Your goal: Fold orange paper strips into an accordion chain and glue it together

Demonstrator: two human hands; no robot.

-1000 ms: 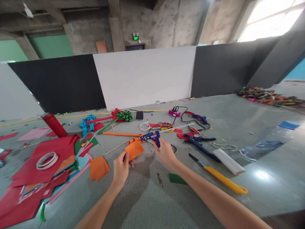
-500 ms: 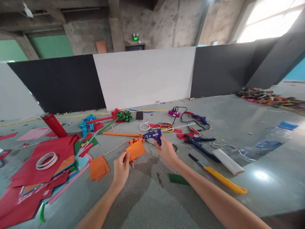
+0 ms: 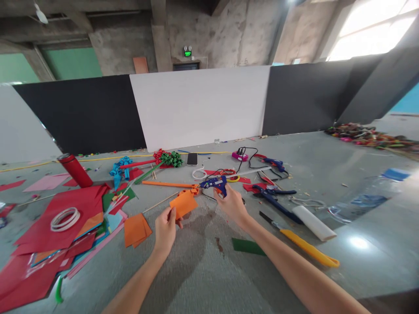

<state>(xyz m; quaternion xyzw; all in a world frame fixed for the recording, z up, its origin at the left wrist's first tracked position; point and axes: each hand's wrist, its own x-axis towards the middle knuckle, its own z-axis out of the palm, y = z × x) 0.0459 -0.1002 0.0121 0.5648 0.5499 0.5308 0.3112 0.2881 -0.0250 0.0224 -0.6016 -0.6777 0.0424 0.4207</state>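
Note:
My left hand (image 3: 166, 227) pinches an orange paper square (image 3: 183, 204) by its near left part, above the floor. My right hand (image 3: 233, 204) is wrapped round the grip of a blue glue gun (image 3: 214, 183), whose nozzle points left. A white glue stick (image 3: 253, 173) sticks out of the gun's back end. Just beyond the held paper lies an orange stick (image 3: 166, 184) with curled orange paper at its right end, partly covered by that square. More orange squares (image 3: 135, 230) rest on the floor to the left of my left hand.
Red sheets (image 3: 65, 213) with a white tape roll (image 3: 65, 219) and a red bottle (image 3: 76, 171) are at left. A phone (image 3: 192, 159) and paper flowers (image 3: 172, 158) lie farther back. Blue pliers (image 3: 278, 203), a yellow-handled knife (image 3: 309, 248) and a plastic bottle (image 3: 369, 196) are at right.
The glue gun and my right hand have moved slightly right, away from the orange paper. My left hand and its paper have shifted a little to the left.

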